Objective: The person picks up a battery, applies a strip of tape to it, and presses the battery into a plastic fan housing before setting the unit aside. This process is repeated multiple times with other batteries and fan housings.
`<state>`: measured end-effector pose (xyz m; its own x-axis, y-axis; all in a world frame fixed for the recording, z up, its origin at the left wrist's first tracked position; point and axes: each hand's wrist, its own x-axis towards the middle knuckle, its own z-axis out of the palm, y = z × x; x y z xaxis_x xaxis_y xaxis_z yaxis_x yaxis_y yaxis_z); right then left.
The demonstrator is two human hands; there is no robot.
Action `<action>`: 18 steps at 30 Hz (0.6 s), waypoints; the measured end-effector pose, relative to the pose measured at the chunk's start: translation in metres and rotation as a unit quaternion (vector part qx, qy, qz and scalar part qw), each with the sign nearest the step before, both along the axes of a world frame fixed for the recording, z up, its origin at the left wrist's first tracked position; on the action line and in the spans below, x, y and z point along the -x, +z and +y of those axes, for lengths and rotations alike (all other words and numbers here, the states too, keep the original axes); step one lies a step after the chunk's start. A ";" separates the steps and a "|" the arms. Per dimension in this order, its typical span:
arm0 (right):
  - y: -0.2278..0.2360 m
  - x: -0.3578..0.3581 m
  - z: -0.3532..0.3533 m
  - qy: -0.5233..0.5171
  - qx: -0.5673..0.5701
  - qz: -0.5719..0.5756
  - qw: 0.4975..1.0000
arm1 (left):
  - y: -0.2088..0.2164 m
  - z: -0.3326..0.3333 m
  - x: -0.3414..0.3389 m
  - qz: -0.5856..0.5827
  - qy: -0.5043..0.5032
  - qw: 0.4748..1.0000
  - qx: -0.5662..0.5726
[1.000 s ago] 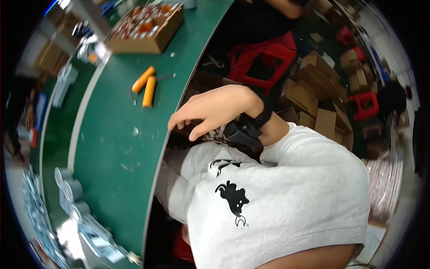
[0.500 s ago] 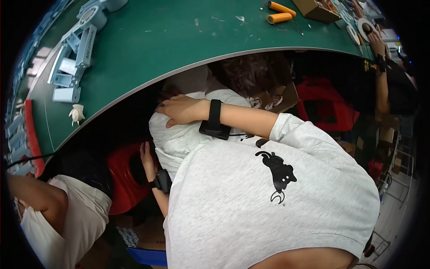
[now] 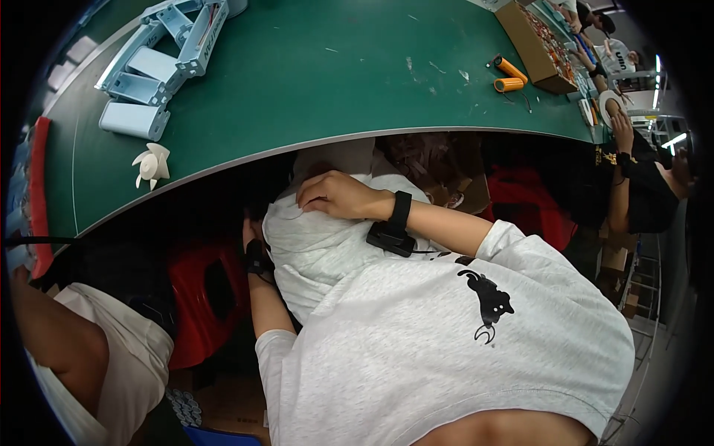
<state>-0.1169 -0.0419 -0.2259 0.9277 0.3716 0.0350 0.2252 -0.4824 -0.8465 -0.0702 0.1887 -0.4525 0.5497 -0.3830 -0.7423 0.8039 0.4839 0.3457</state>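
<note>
My right hand (image 3: 338,195) reaches across my lap, its fingers curled down and closed on the light grey cloth (image 3: 320,238) of my clothing. A black strap (image 3: 401,212) with a small black box is on that wrist. Low at my left side, my left hand (image 3: 250,229) hangs beside my thigh in the shadow under the table edge. Its fingers are mostly lost in the dark, and another black strap (image 3: 256,260) circles its wrist. Neither hand touches the table.
On the green table (image 3: 312,82) lie light blue plastic housings (image 3: 152,74), a cream fan wheel (image 3: 152,166), orange battery cells (image 3: 509,74) and an open carton (image 3: 532,48). Red stools (image 3: 197,297) stand below. One person (image 3: 97,349) sits close at my left, another (image 3: 643,178) at the right.
My right hand has gone from lying flat with fingers spread to curled on the cloth. My left hand has slipped further into the shadow. The view has shifted, showing the table lower.
</note>
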 end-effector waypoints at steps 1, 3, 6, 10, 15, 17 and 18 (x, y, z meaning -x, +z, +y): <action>0.005 0.000 -0.002 -0.012 0.004 0.000 1.000 | 0.014 -0.007 -0.005 -0.025 -0.030 0.999 0.016; 0.018 -0.004 0.005 -0.049 -0.022 0.061 0.997 | 0.024 -0.012 -0.005 -0.051 -0.064 0.996 0.028; 0.032 0.002 0.001 -0.102 -0.073 0.125 0.984 | 0.033 -0.014 0.017 -0.095 -0.182 0.976 -0.075; 0.035 0.014 0.000 -0.167 -0.201 0.208 0.943 | 0.023 0.004 0.029 -0.212 -0.311 0.889 -0.261; 0.042 0.025 -0.014 -0.200 -0.297 0.225 0.906 | 0.078 0.040 0.017 -0.357 -0.062 0.912 -0.194; 0.050 0.033 -0.028 -0.210 -0.306 0.213 0.904 | 0.147 0.047 0.012 -0.393 -0.097 0.886 -0.224; 0.054 0.040 -0.039 -0.225 -0.323 0.211 0.895 | 0.181 0.046 0.016 -0.420 -0.107 0.878 -0.205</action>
<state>-0.1565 -0.0806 -0.1724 0.9596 -0.0145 -0.2809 -0.2741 0.1761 -0.9454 -0.0858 0.2348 -0.2712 0.9170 -0.3402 -0.2082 0.2388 0.0503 0.9698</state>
